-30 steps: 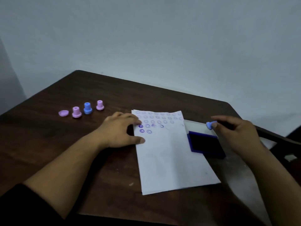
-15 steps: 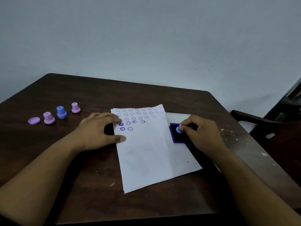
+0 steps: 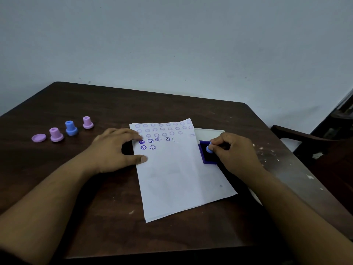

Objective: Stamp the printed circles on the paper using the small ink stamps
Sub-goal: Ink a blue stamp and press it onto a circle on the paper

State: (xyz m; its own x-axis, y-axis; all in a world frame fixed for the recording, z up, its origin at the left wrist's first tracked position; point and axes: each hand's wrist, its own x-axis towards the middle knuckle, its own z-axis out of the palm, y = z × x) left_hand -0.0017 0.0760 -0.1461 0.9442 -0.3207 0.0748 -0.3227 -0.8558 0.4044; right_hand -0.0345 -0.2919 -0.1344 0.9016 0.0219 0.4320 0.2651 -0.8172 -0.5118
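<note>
A white paper (image 3: 177, 176) lies mid-table, with rows of printed circles along its top and several dark purple stamped faces below them. My left hand (image 3: 112, 150) rests flat on the paper's left edge, fingers spread. My right hand (image 3: 235, 155) pinches a small blue stamp (image 3: 209, 148) and holds it down on the dark blue ink pad (image 3: 205, 159), which lies just right of the paper. My right hand covers most of the pad.
On the table's left stand a pink stamp (image 3: 56, 134), a blue stamp (image 3: 71, 128) and another pink stamp (image 3: 87, 122), with a pink cap (image 3: 38, 138) lying beside them. A white lid (image 3: 210, 133) lies behind the pad. A dark chair (image 3: 298, 136) stands at the right.
My right hand has brought the blue stamp from above the pad's far corner down onto the ink pad. My left hand stays on the paper. The camera view has shifted.
</note>
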